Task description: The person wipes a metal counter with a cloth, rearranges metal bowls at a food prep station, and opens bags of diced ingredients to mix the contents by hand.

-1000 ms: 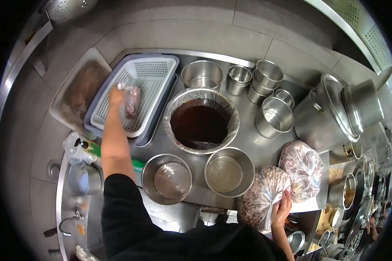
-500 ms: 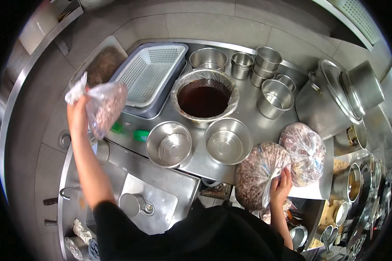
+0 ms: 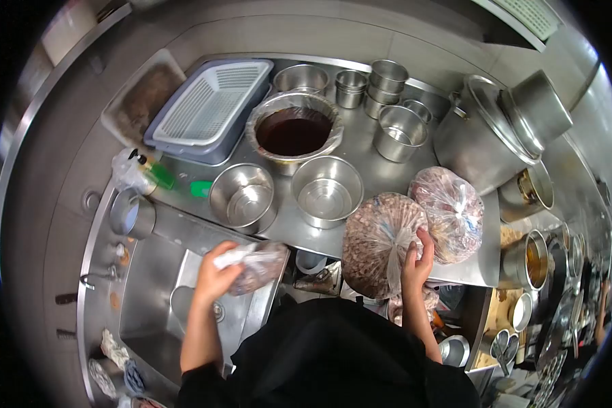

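The small bag [image 3: 264,266] I hold is cloudy clear, white at its top, pinkish brown inside. My big bag [image 3: 377,241] shows speckled brown and dull pink through clear film; the other bag [image 3: 445,214] is pinker, with flecks of blue. My sleeves [image 3: 202,386] are black. I see a white basket [image 3: 217,88] patterned with rows of openings, a blue-grey tub [image 3: 200,154], dark red-brown liquid [image 3: 294,133], silver pots [image 3: 325,192], a green bottle [image 3: 159,174] topped in black, the silver-grey bench [image 3: 357,146] and grey tiles [image 3: 272,37] lined darker.

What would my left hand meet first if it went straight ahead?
Probably the front left steel pot, though the height of your left hand is unclear and it might pass above.
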Motion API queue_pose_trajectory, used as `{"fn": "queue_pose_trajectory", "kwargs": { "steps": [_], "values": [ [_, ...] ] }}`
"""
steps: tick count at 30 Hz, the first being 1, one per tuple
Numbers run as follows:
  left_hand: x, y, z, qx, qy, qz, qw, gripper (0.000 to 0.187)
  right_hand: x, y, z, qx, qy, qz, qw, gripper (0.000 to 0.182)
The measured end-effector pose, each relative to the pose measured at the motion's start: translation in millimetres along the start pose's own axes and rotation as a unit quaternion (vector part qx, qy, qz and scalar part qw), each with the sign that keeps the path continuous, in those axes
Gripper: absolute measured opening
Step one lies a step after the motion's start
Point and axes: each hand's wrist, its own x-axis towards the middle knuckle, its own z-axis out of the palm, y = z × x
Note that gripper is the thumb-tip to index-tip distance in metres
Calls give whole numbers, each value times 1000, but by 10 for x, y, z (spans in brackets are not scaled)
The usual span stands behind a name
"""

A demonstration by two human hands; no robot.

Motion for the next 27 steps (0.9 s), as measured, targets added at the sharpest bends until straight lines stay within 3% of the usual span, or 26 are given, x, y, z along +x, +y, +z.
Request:
{"fn": "queue_pose_trajectory", "kwargs": {
  "steps": [3, 5, 10, 15, 17, 18, 22, 27],
  "values": [
    [93, -112, 299, -3, -23, -11, 1000, 35, -11, -418, 77, 96, -67, -34, 992, 26],
    [170, -296, 458, -7, -34, -23, 999, 33, -73, -703, 225, 185, -180, -15, 966, 25],
    [188, -527, 555, -140, 10, -45, 989, 36, -273, -1157, 687, 191, -377, -75, 903, 24],
    [142, -325, 463, -120, 16, -42, 992, 34, -380, -1375, 1135, 217, -428, -111, 871, 30],
    [136, -518, 459, -103, 19, -20, 994, 45, -429, -1416, 1321, 213, -450, -57, 865, 37],
    [105, -510, 465, -151, 22, -45, 987, 41, -428, -1418, 1403, 213, -470, -68, 854, 49],
    [55, -545, 441, -217, 62, -60, 972, 33, -454, -1578, 1570, 186, -506, -113, 835, 66],
    [75, -730, 397, -192, 56, -62, 978, 34, -422, -1769, 1653, 175, -545, -97, 814, 54]
  ]
}}
